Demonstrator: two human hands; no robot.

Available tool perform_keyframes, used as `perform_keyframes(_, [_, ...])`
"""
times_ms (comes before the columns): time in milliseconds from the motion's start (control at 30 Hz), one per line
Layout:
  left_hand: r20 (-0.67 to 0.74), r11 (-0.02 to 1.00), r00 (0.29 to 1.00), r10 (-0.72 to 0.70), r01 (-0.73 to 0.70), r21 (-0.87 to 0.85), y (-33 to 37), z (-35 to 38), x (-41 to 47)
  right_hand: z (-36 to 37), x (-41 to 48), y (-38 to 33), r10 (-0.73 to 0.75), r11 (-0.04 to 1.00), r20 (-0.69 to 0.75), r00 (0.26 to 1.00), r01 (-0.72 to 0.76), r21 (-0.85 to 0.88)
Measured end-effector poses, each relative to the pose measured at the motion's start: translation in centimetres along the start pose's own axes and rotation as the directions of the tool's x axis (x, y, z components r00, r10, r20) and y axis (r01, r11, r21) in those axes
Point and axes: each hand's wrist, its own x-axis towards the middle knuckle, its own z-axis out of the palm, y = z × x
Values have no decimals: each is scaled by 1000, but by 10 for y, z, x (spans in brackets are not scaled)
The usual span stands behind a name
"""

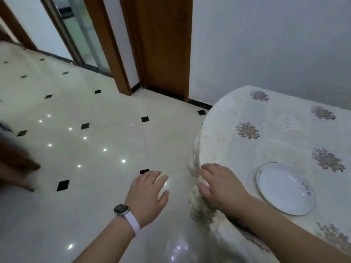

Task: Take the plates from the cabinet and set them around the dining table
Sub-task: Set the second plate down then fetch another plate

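We see one round white ceramic plate with a thin dark rim and a small handwritten mark (285,188) lying flat on the round dining table covered by a cream floral-patterned tablecloth (275,130). The plate sits near the table's near left edge, just inside where the cloth begins to fall over the side.

Our right hand (220,186) is empty, palm down with the fingers spread and loose, and it hovers at the table's left edge, over the spot where the cloth folds down. The plate lies just beside this hand, toward the table's middle, and we see a strip of bare cloth between the two, so they are apart. We cannot tell whether the hand touches the cloth.

Our left hand (148,194) is also empty and spread open, palm down, and it hangs clear of the table over the glossy cream tiled floor with small black diamond insets (76,149). A grey smartwatch on a white band (123,213) wraps that wrist. The plate is well apart from this hand, with the right hand between them.

Beyond the table's far edge stand a plain pale wall (266,44) and a brown wooden door (163,44).
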Motion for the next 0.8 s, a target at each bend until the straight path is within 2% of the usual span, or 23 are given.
perform_keyframes(233, [-78,989,988,-137,141,47,-117,-25,-76,25,58,-129,-147,982,37,988,151,-116])
perform_keyframes(400, [-158,960,949,-272,279,22,-184,-49,-128,41,88,-218,-275,951,48,960,279,-131])
perform_keyframes(800, [-312,808,764,-565,589,-21,-272,-86,-222,75,169,-367,-631,764,103,769,639,-89])
